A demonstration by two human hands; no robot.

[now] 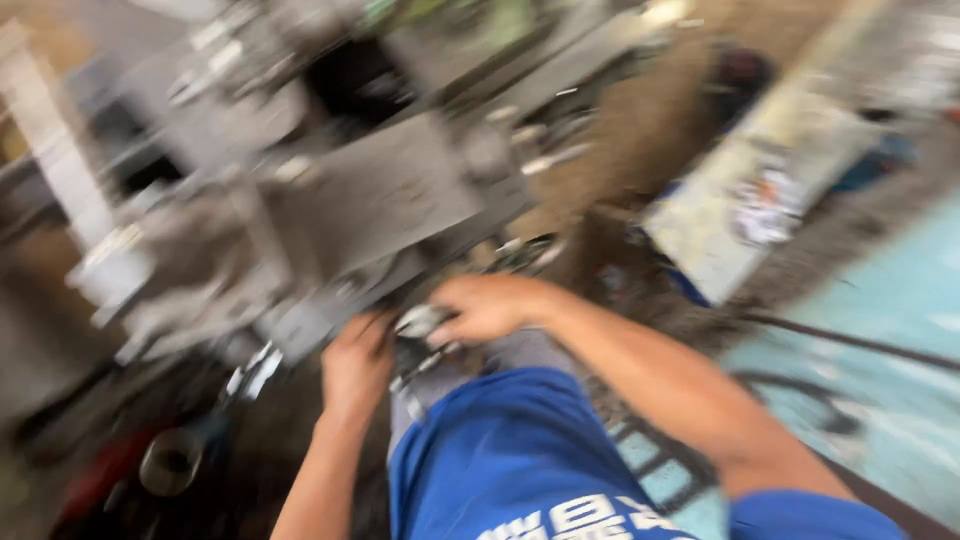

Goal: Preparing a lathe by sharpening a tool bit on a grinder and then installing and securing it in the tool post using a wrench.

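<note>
Both bare forearms reach forward and the 2 hands meet close together, low in the blurred head view. The left hand (355,365) is curled, knuckles up; the right hand (487,305), fingers bent, sits just beside it.

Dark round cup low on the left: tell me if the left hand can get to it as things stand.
Probably yes. The left hand is by a small metal part; the cup lies lower left with nothing visibly between, though the picture is blurred.
</note>
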